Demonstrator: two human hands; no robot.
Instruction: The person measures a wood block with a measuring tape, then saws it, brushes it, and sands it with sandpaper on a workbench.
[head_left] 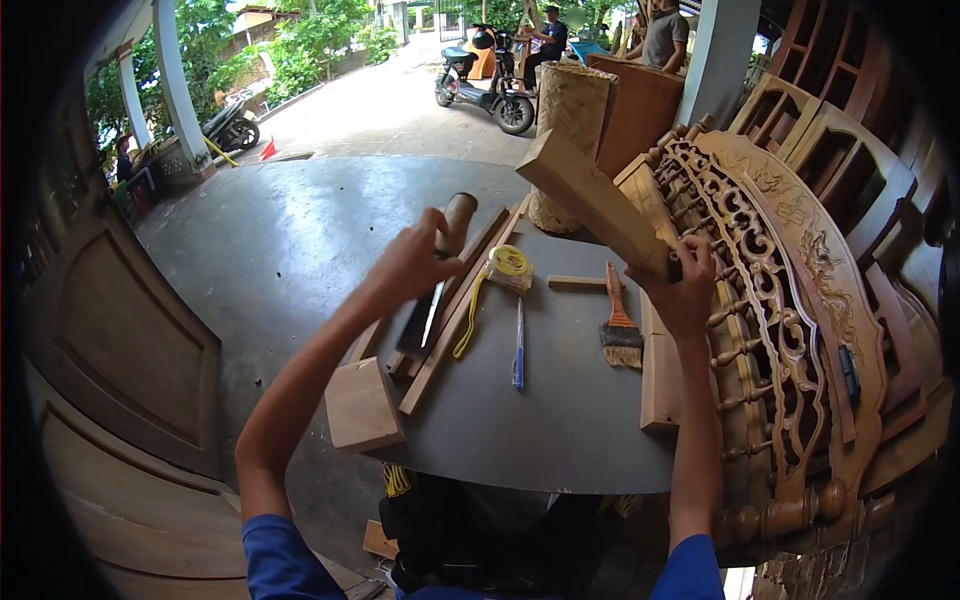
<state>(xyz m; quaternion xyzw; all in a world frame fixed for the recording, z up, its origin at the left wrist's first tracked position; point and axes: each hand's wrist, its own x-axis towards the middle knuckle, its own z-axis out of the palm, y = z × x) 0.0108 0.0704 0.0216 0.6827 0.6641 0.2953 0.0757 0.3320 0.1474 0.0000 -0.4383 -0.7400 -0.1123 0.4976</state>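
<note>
My left hand (412,262) is closed around the round wooden handle of a broad dark-bladed tool (422,318), perhaps a chisel. Its blade points down over the wooden strips (480,268), with a bright glint along it. My right hand (690,282) grips the lower end of a thick wooden block (600,198), which tilts up and to the left above the table. Between my hands, a yellow tape measure (510,262), a blue pen (518,345) and a paintbrush (619,325) lie on the grey tabletop (560,430).
A wood block (362,405) sits at the table's left edge, another (660,380) at its right. Carved wooden panels (760,270) crowd the right side. Door panels (130,340) stand at left. Beyond are a woven cylinder (572,110), a scooter (487,85) and several people.
</note>
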